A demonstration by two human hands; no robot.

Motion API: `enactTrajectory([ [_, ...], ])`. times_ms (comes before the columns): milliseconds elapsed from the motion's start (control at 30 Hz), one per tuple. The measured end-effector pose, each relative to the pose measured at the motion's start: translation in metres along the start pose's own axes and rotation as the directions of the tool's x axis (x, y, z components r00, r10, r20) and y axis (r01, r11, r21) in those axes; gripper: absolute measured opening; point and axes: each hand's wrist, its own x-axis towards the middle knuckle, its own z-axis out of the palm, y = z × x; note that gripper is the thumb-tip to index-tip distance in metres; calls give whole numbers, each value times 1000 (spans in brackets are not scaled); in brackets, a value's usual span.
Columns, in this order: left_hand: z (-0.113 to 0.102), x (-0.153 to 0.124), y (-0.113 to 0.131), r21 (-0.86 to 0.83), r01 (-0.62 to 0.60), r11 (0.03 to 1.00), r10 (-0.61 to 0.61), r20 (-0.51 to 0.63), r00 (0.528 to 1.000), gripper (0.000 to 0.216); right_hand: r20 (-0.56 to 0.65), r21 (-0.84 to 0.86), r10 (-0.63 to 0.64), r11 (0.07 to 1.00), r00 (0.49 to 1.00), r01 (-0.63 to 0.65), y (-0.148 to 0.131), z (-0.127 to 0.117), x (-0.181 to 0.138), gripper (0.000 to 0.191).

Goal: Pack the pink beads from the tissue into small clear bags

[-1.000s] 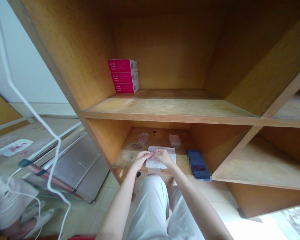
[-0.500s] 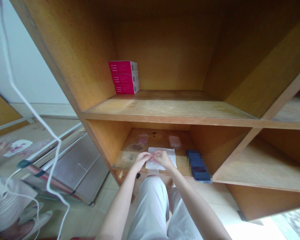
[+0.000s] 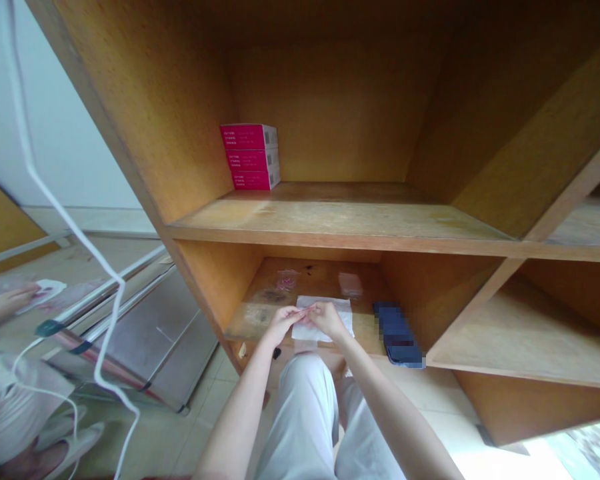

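My left hand (image 3: 281, 321) and my right hand (image 3: 326, 317) meet over the lower shelf (image 3: 253, 317) of a wooden cabinet. Both pinch a tiny pinkish thing between their fingertips; it is too small to name. Under the hands lies a white sheet of paper (image 3: 343, 313). Behind it on the same shelf sit a small clear bag with pink bits (image 3: 287, 279) and another clear bag (image 3: 351, 285).
A dark blue flat object (image 3: 397, 333) lies at the shelf's right end. Three pink boxes (image 3: 251, 157) are stacked at the back left of the upper shelf (image 3: 340, 220). A white cable (image 3: 60, 220) hangs at the left. Another person's hand (image 3: 5, 303) shows at the far left.
My hands stay pinched together over the white paper, barely moving. The other person's hand at the far left has come further into view.
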Motion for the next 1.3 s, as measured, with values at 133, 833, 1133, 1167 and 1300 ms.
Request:
enactTrajectory([
  [133,-1,-1,-1,-16,-26,1000,26,5,1000,22,1,19,10,1000,1000,-10,-4,1,-1,16],
  [833,-1,1,-5,-108,19,994,-15,38,999,31,142,141,14,989,990,-34,-19,-21,-10,37],
  [1133,5,0,1,-237,51,970,-48,18,999,33,44,142,-14,990,999,7,-16,-18,-8,38],
  [1167,4,1,-1,-266,46,963,-50,-12,999,32,-6,123,-34,992,999,34,-17,-17,-9,37],
  [1300,-1,6,-7,-378,25,925,-89,-152,984,28,-114,36,-166,985,979,171,-21,-20,-18,31],
])
